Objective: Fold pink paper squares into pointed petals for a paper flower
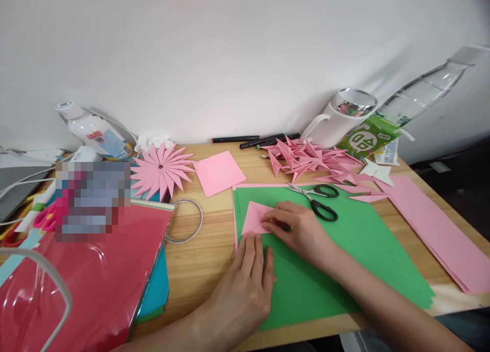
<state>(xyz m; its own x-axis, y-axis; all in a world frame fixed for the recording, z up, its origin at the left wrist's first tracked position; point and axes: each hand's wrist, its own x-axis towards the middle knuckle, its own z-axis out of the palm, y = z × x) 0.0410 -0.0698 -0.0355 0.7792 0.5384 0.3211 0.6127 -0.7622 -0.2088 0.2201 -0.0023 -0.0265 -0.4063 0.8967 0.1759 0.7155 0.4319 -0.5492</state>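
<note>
A small pink paper piece (253, 216), partly folded into a triangle, lies on a stack of green paper sheets (356, 239). My left hand (248, 283) lies flat with its fingers stretched out, fingertips pressing the pink piece's lower edge. My right hand (296, 228) rests on the piece's right side, fingers curled and pressing down on a fold. Black-handled scissors (319, 198) lie on the green paper just behind my right hand.
A pile of folded pink pieces (310, 160), a pink paper flower (161, 169), a pink square (218, 172), pink strips (436, 224), markers (268, 140), a white jug (337, 118), bottles, a carton, a metal ring (186, 220) and a red plastic bag (92, 280) crowd the wooden desk (202, 270).
</note>
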